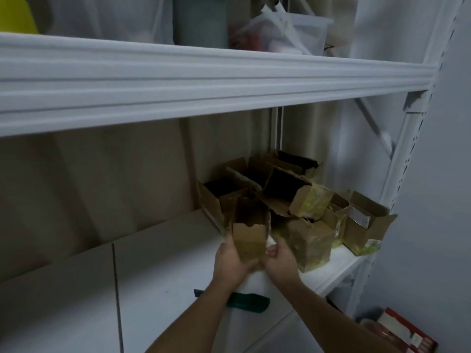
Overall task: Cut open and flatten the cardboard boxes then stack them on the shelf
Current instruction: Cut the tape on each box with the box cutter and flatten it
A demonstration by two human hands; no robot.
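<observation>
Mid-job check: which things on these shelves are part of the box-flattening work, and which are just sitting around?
Part of the job:
small cardboard box, held by left hand and right hand
pile of opened boxes
green-handled cutter
white shelf

Lying about:
clear plastic tub
grey-green cylinder
yellow object
red-edged carton

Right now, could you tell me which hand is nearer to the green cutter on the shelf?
Left. The left hand grips the small box with its forearm passing right over the cutter; the right hand holds the box's other side, farther right.
</observation>
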